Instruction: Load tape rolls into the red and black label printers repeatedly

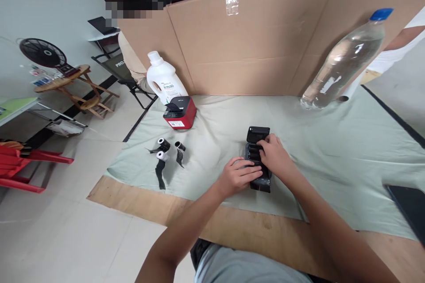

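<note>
A small black box-like device (260, 184) with its lid (258, 134) flipped up lies on the cloth in front of me. Dark rounded parts (254, 151) show in its uncovered compartment. My left hand (238, 176) rests over the device's near half, fingers stretched flat across it. From the right side, my right hand (274, 154) reaches to the compartment with fingers bent at its edge; what the fingertips pinch is hidden. Left of the hands are a black roll (164, 144), a white-ended roll (162, 155) and a smaller dark roll (180, 146), each with a dark strip hanging out.
A red-and-black printer (186, 115) stands before a white jug (168, 77) at the back left. A tall clear bottle with a blue cap (345, 62) leans at the back right. Cardboard (252, 53) walls the far edge. A dark phone-like slab (407, 205) lies at right.
</note>
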{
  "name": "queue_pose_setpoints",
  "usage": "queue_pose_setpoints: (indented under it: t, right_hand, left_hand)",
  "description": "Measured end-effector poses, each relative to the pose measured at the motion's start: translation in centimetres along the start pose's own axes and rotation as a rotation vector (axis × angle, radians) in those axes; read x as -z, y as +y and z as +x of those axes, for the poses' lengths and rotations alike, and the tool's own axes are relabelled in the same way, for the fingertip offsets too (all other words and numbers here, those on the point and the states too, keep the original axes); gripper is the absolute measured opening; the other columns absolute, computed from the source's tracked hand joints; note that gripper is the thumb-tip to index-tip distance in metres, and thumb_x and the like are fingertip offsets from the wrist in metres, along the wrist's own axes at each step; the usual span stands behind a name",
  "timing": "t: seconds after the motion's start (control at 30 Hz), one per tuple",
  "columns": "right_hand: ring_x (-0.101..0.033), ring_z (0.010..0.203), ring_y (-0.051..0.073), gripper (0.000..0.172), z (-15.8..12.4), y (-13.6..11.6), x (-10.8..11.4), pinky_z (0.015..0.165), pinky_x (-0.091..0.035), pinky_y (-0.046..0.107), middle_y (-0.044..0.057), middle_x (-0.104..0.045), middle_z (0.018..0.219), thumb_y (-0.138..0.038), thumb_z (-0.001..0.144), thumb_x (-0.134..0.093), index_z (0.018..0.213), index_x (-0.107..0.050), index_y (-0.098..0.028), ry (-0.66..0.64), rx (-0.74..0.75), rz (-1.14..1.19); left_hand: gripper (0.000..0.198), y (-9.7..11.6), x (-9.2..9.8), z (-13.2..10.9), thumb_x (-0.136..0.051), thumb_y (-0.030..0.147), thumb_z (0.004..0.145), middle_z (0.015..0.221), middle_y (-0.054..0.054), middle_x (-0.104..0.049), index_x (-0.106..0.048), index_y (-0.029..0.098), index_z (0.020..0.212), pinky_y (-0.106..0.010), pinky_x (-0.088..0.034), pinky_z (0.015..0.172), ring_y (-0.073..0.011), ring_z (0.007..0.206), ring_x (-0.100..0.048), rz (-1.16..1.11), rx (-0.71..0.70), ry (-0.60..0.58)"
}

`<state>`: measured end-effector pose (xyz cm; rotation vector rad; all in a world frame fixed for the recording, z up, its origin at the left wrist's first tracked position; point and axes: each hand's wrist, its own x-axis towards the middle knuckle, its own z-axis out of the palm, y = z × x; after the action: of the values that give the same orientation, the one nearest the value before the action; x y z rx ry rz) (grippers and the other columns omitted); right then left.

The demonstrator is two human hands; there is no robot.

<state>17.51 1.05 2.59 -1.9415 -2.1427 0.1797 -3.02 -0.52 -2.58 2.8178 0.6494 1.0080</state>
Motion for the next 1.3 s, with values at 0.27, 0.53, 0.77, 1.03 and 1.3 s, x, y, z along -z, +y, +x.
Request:
queue_pose_setpoints:
  t: [0.27, 0.53, 0.77, 1.03, 1.3]
  right_hand:
    - [-0.052, 0.123, 0.034, 0.037, 0.7, -0.1, 1.4, 0.101, -0.046, 0.046, 0.02, -0.054, 0.13, -0.029, 0.099, -0.045, 0.132, -0.054, -0.015, 0.302, -0.058, 0.201]
    - [-0.062, 0.082, 0.022, 0.017, 1.4, 2.4, 3.3, 0.086, -0.052, 0.038, 0.01, -0.059, 0.111, -0.025, 0.093, -0.052, 0.108, -0.058, -0.022, 0.052, 0.119, 0.39]
    - [-0.058, 0.075, 0.018, 0.008, -0.9, 1.8, 4.6, 0.07, -0.046, 0.031, 0.004, -0.059, 0.098, -0.016, 0.089, -0.054, 0.091, -0.054, -0.024, -0.269, 0.187, 0.266]
    - [-0.066, 0.086, 0.026, 0.043, 0.5, 0.4, 4.4, 0.071, -0.047, 0.033, 0.012, -0.059, 0.117, -0.047, 0.092, -0.064, 0.126, -0.054, -0.023, -0.364, -0.153, 0.086]
    - [-0.067, 0.093, 0.029, 0.048, 0.6, -0.4, 4.7, 0.083, -0.049, 0.036, 0.017, -0.054, 0.123, -0.046, 0.098, -0.055, 0.137, -0.046, -0.019, -0.509, -0.171, 0.118]
  left_hand:
    - [0.033, 0.2, -0.1, 0.1, -0.048, 0.02, 0.101, 0.119, 0.002, -0.077, -0.072, 0.032, 0.121, -0.036, -0.049, 0.104, -0.0147, 0.113, -0.069, -0.002, -0.05, 0.028]
    - [0.027, 0.4, 0.5, -0.2, -0.051, 0.02, 0.103, 0.124, 0.001, -0.075, -0.072, 0.031, 0.117, -0.03, -0.054, 0.086, -0.0134, 0.105, -0.07, 0.028, -0.219, 0.0]
    - [0.022, 0.4, 1.1, -0.1, -0.054, 0.02, 0.102, 0.122, -0.003, -0.076, -0.073, 0.025, 0.111, -0.028, -0.051, 0.071, -0.0151, 0.101, -0.069, 0.012, -0.34, -0.065]
    - [0.021, 0.5, 0.7, 0.0, -0.053, 0.021, 0.103, 0.122, -0.002, -0.076, -0.074, 0.024, 0.108, -0.027, -0.051, 0.067, -0.0141, 0.099, -0.069, 0.047, -0.348, -0.06]
    - [0.017, 0.5, -0.1, -0.3, -0.057, 0.019, 0.1, 0.116, -0.004, -0.078, -0.073, 0.021, 0.107, -0.027, -0.053, 0.069, -0.014, 0.097, -0.07, 0.052, -0.359, 0.006]
